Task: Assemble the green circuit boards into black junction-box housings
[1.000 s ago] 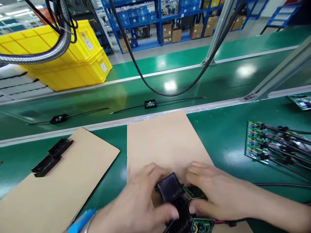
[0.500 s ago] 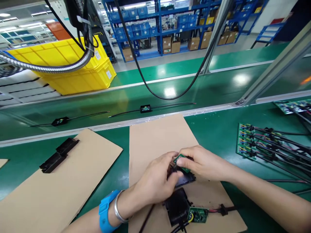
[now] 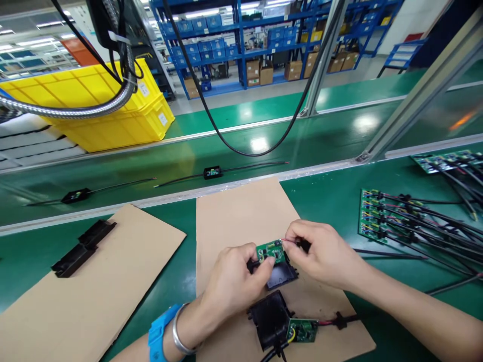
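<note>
Between thumb and fingers, my left hand (image 3: pixel 241 274) pinches a small green circuit board (image 3: pixel 272 251) by its left end. My right hand (image 3: pixel 315 249) is closed on a cable at the board's right end, where thin red wire shows by the fingertips. Just under the board lies a black plastic case (image 3: pixel 282 275), partly hidden by it. Nearer to me, another black case (image 3: pixel 269 317) rests on the cardboard (image 3: pixel 234 216). Beside that case is a second circuit board (image 3: pixel 303 330), with a yellow wire at its left and a red and black cable at its right.
Two black cases (image 3: pixel 83 246) lie end to end on the left cardboard sheet (image 3: pixel 113 281). Wired circuit boards (image 3: pixel 372 213) are heaped at right. Two cased boards with cables (image 3: pixel 212 172) lie on the green conveyor (image 3: pixel 177 161). A yellow crate (image 3: pixel 151 120) stands behind; a black cable (image 3: pixel 222 138) hangs in front.
My right hand has shifted right, from the board to the cable at its right end. The board now lies flatter, its face visible. The whole view has shifted slightly.
</note>
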The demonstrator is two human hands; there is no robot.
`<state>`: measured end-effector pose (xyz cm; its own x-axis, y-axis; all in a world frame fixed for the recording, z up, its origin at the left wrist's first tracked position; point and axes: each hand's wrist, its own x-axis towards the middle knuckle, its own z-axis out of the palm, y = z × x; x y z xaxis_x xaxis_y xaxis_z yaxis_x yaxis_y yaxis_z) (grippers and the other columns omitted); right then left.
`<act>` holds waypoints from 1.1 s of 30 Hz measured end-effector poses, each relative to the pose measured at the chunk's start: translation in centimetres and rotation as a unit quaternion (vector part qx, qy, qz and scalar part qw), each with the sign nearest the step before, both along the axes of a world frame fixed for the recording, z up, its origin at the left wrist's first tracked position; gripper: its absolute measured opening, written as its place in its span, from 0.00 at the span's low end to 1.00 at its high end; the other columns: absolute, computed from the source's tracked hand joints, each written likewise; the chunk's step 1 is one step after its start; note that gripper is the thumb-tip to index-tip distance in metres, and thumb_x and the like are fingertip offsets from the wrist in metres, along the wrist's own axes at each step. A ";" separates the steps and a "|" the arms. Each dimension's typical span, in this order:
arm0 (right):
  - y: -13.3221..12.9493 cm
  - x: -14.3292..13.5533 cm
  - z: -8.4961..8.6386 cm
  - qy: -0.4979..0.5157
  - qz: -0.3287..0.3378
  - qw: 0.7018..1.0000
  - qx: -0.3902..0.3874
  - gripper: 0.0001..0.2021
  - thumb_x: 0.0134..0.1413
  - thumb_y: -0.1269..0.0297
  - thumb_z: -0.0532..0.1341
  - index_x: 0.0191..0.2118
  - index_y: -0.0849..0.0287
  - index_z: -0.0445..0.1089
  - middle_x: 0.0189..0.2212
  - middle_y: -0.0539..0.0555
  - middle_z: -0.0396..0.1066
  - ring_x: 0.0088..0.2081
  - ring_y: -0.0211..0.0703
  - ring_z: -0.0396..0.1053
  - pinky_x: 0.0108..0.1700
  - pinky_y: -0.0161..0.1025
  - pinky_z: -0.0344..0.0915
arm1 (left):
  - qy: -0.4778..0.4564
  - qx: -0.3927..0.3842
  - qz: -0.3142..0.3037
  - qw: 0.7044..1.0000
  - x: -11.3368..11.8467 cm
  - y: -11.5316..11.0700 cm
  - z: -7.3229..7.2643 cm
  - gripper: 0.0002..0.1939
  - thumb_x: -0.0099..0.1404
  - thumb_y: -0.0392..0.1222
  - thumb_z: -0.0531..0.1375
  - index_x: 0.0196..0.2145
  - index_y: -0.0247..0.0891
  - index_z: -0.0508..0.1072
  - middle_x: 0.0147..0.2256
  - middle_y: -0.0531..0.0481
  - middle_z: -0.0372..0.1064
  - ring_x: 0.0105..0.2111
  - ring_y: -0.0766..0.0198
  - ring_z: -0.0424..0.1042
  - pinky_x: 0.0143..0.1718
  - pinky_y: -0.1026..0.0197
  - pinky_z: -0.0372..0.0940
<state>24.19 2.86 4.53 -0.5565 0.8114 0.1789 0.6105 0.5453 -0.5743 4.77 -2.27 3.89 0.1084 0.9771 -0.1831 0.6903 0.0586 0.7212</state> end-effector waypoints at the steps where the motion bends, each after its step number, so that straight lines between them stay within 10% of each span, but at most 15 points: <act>1: -0.3 -0.5 -0.1 -0.041 -0.006 0.996 0.073 0.06 0.55 0.72 0.56 0.27 0.59 0.65 0.26 0.52 0.68 0.28 0.41 0.64 0.30 0.37 0.58 | 0.001 0.001 -0.010 1.000 0.4 0.0 -0.2 0.19 0.65 0.51 0.55 0.21 0.39 0.59 0.18 0.58 0.52 0.19 0.70 0.51 0.21 0.64 0.46; 5: -1.3 -1.7 -0.4 -0.171 0.068 0.952 0.247 0.08 0.50 0.78 0.55 0.31 0.62 0.69 0.28 0.57 0.69 0.30 0.46 0.65 0.30 0.40 0.57 | -0.030 -0.023 -0.036 0.999 0.9 0.1 -1.1 0.19 0.67 0.50 0.52 0.22 0.39 0.59 0.19 0.57 0.53 0.20 0.69 0.51 0.22 0.64 0.47; 15: 1.1 1.0 -2.0 -0.185 0.215 0.954 0.092 0.08 0.57 0.67 0.62 0.43 0.53 0.72 0.31 0.49 0.70 0.32 0.39 0.68 0.28 0.36 0.53 | 0.087 -0.005 -0.119 0.989 -0.4 -0.3 -1.6 0.20 0.52 0.48 0.68 0.39 0.40 0.66 0.37 0.49 0.68 0.33 0.56 0.70 0.33 0.57 0.63; 25: 1.3 0.6 -1.8 -0.217 0.238 0.942 0.093 0.03 0.57 0.67 0.61 0.38 0.55 0.68 0.30 0.50 0.70 0.29 0.41 0.66 0.28 0.39 0.50 | 0.028 0.003 -0.150 0.988 -1.6 -0.1 -2.7 0.30 0.60 0.41 0.64 0.58 0.43 0.59 0.49 0.45 0.67 0.46 0.52 0.71 0.47 0.47 0.68; 33: 0.8 0.5 -3.1 -0.205 0.234 0.943 0.114 0.01 0.59 0.67 0.60 0.38 0.55 0.68 0.28 0.49 0.71 0.27 0.42 0.67 0.27 0.40 0.50 | 0.116 0.035 -0.221 0.968 -1.9 0.8 -2.8 0.27 0.60 0.46 0.66 0.55 0.39 0.66 0.46 0.44 0.69 0.41 0.53 0.75 0.43 0.51 0.73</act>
